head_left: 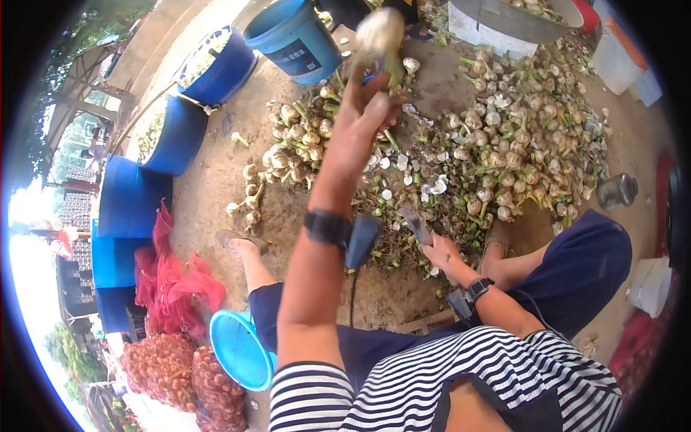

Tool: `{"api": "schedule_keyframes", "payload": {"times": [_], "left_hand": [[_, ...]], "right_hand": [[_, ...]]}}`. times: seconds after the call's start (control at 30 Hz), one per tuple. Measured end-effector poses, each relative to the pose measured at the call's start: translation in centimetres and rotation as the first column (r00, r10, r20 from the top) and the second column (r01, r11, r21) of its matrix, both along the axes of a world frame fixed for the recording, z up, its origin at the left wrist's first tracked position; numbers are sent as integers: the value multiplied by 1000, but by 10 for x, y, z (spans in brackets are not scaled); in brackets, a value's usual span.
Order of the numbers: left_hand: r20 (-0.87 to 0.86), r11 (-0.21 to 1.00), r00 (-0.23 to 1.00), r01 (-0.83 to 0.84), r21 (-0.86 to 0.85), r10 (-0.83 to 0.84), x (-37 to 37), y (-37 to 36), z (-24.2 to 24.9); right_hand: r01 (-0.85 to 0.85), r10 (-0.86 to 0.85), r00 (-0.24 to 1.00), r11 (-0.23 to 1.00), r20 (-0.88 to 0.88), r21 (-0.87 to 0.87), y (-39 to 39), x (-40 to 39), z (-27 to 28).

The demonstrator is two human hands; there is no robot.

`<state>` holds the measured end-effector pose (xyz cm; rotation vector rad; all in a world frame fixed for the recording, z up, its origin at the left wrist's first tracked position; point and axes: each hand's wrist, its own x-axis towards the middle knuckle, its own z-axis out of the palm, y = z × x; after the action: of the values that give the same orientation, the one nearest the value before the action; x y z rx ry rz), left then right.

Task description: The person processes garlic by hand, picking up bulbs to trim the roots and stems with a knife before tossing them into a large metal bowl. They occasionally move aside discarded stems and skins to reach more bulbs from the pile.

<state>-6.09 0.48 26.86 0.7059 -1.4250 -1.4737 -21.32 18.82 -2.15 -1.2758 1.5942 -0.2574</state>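
Note:
My left hand (363, 115) reaches far forward with its fingers apart. Just beyond the fingertips is a blurred pale bulb (380, 32), its green stem trailing down toward the fingers; whether they touch is unclear. Lower right, my right hand (443, 255) is closed round a knife (414, 225), its blade pointing forward over green and brown trimmings (450, 209). Under and left of my left hand lies a small pile of garlic-like bulbs with stems (295, 140). A larger heap of bulbs (533, 137) spreads to the right.
Blue tubs (216, 79) stand at left, some holding pale pieces. A blue bucket (291, 43) and a metal basin (504, 18) are ahead. Red netting (180, 284), filled mesh sacks (162, 363) and a light-blue basin (237, 353) sit lower left. A jar (617, 192) stands right.

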Motion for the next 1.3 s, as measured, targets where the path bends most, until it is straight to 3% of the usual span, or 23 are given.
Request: {"api": "schedule_keyframes", "payload": {"times": [0.07, 0.1, 0.17, 0.2, 0.23, 0.27, 0.33, 0.43, 0.53, 0.57, 0.63, 0.7, 0.77, 0.83, 0.87, 0.9, 1.0, 1.03, 1.07, 1.13, 1.23, 1.3], "left_hand": [[337, 987, 941, 86, -133, -36, 11, -44, -7], [462, 1000, 887, 8, -10, -3, 29, -56, -30], [812, 1000, 584, -6, -22, 22, 81, -59, -108], [907, 996, 421, -83, 32, 5, 108, -44, -150], [963, 974, 258, 189, -128, 76, 141, -31, -207], [992, 926, 87, 358, -119, 94, 171, -16, -253], [957, 848, -99, 494, -190, 273, 213, 15, -326], [982, 984, -178, 172, -36, 67, 216, 27, -332], [984, 955, -176, -297, -23, -32, 222, 41, -341], [984, 947, -175, -321, -18, -41, 224, 46, -342], [954, 976, -225, -47, -214, 198, 217, 62, -334], [994, 986, -8, -125, -109, 109, 199, 68, -328], [840, 841, 509, -358, 405, -187, 167, 65, -302], [628, 768, 778, -395, 504, -13, 142, 86, -281], [486, 728, 870, -389, 565, 87, 128, 97, -272], [444, 643, 875, -455, 616, 194, 115, 108, -263], [403, 722, 892, -415, 554, 204, 94, 138, -219], [357, 752, 897, -421, 508, 261, 95, 148, -223], [415, 780, 875, -434, 450, 247, 98, 155, -226], [529, 829, 817, -448, 336, 227, 101, 167, -221], [596, 925, 802, -257, 279, 43, 100, 181, -192], [556, 926, 821, -300, 229, 128, 93, 191, -188]], "right_hand": [[80, -79, 996, 997, 50, -23, -3, 0, 1], [106, -105, 992, 994, 64, -16, -8, 0, 7], [123, -129, 989, 989, 70, 87, -17, 3, 3], [125, -129, 989, 990, 68, 63, -15, 2, -7], [124, -126, 990, 992, 63, 34, -9, 1, -19], [120, -119, 991, 993, 60, 0, -9, 4, -29], [126, -137, 988, 981, 65, 148, -17, 3, -12], [147, -166, 984, 965, 69, 217, -19, 3, -21], [155, -173, 983, 956, 54, 249, -17, 4, -40], [153, -172, 983, 961, 65, 232, -15, 6, -46], [144, -166, 983, 963, 79, 228, -17, 8, -36], [124, -127, 991, 991, 52, 50, -17, 12, -30], [133, -128, 990, 988, 55, -82, -14, 14, -19], [191, -176, 971, 978, 159, -86, -17, 19, 2], [170, -172, 969, 985, 179, 25, -25, 20, 35], [143, -122, 976, 984, 182, -109, -23, 23, 48], [-23, 25, 1000, 877, -3, -480, -15, 31, 45], [-49, 51, 999, 831, -12, -553, -13, 35, 55], [-76, 78, 997, 778, -23, -623, -11, 38, 66], [-144, 142, 988, 669, -65, -729, -5, 40, 83], [-258, 234, 959, 505, -157, -824, 0, 40, 102], [-298, 233, 949, 458, -211, -837, 6, 42, 100]]}}
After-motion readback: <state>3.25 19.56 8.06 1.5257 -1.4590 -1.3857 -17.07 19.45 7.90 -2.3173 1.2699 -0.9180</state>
